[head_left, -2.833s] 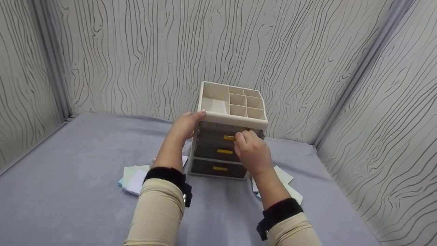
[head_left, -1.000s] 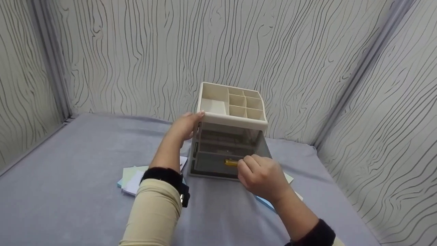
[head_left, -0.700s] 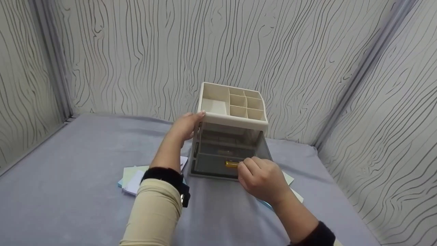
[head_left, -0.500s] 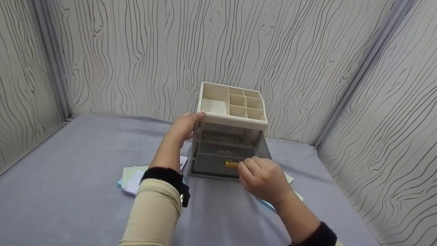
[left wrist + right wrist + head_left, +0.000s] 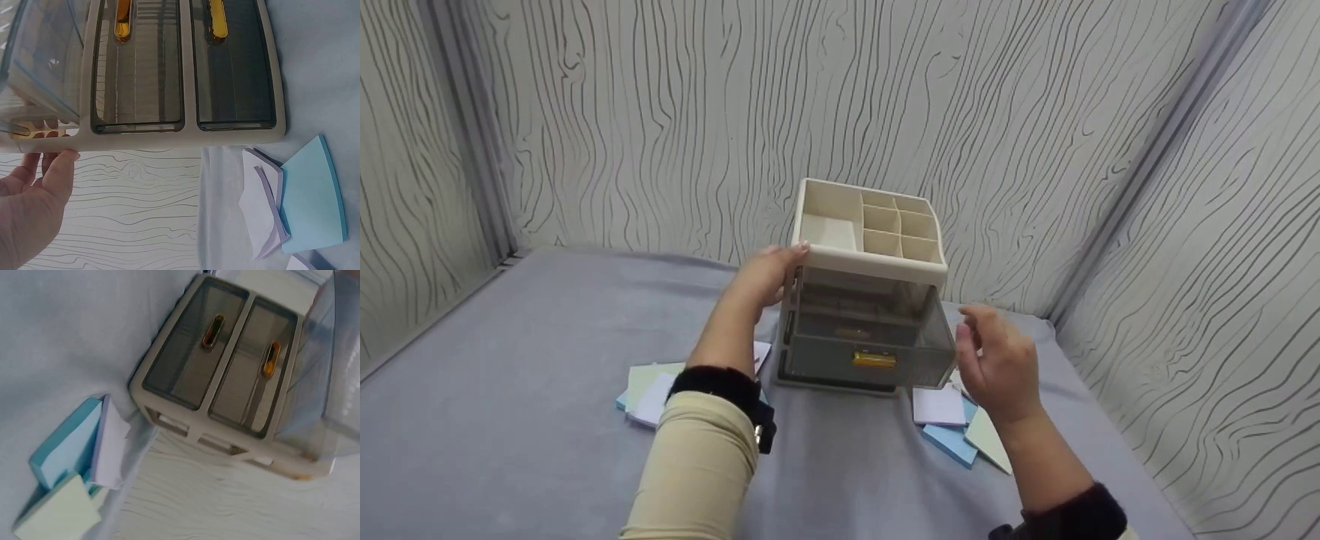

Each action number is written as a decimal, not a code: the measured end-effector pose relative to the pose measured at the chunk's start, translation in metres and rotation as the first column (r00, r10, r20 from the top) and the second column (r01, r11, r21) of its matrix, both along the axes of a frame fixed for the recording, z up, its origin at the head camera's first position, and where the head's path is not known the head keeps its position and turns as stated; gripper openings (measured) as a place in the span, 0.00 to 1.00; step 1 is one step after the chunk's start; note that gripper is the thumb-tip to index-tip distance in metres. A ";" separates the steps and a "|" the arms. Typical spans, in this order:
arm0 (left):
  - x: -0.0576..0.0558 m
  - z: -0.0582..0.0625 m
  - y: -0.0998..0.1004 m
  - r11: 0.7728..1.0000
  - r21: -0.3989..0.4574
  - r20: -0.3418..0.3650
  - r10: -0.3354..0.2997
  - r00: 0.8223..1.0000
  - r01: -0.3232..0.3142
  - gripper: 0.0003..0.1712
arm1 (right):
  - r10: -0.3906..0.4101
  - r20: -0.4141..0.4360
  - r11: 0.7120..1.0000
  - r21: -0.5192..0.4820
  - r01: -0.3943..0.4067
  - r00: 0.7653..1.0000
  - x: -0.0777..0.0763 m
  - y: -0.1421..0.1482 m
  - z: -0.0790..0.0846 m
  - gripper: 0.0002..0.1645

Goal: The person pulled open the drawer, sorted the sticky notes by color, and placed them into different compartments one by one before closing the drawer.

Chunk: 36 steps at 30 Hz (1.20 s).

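Observation:
A cream desktop drawer organizer (image 5: 870, 261) stands with its clear grey top drawer (image 5: 911, 366) pulled out; I see nothing inside that drawer. My left hand (image 5: 765, 277) grips the organizer's left side, thumb at the top front edge. The left wrist view shows the thumb on the frame and the fingers behind the side opening. My right hand (image 5: 1001, 367) is just right of the pulled-out drawer, its fingers loosely bent and holding nothing. The drawer's yellow handle (image 5: 874, 360) is free. The two lower drawers (image 5: 197, 343) are closed.
Right of the organizer lie paper pads: a white pad (image 5: 939, 405), a blue pad (image 5: 951, 444) and a pale green pad (image 5: 988, 439). More pads (image 5: 652, 379) lie at left, partly behind my left forearm. A wood-pattern wall (image 5: 720, 135) stands behind the grey cloth (image 5: 547, 420).
The right hand pulled the top drawer out toward me, held its handle, then let go and moved right and up. The pads at right came into fuller view. The left hand stayed put.

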State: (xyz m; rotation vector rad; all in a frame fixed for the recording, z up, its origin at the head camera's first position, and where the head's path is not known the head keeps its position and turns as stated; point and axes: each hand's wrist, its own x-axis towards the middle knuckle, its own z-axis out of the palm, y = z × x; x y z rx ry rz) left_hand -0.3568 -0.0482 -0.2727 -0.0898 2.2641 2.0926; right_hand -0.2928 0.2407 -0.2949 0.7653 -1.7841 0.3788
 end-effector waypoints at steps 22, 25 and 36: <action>0.000 -0.002 -0.003 0.999 -0.029 -0.004 0.029 1.000 -0.029 0.34 | -0.322 0.813 0.947 0.288 0.145 0.485 -0.061 0.040 -0.077 0.30; 0.001 -0.003 -0.003 0.999 -0.024 -0.012 0.026 1.000 -0.026 0.34 | -0.335 0.852 0.942 0.303 0.141 0.402 -0.061 0.039 -0.085 0.36; -0.001 -0.001 0.001 0.999 -0.010 -0.004 0.031 1.000 -0.031 0.31 | -0.505 0.797 0.861 0.490 0.134 0.331 -0.058 0.039 -0.099 0.36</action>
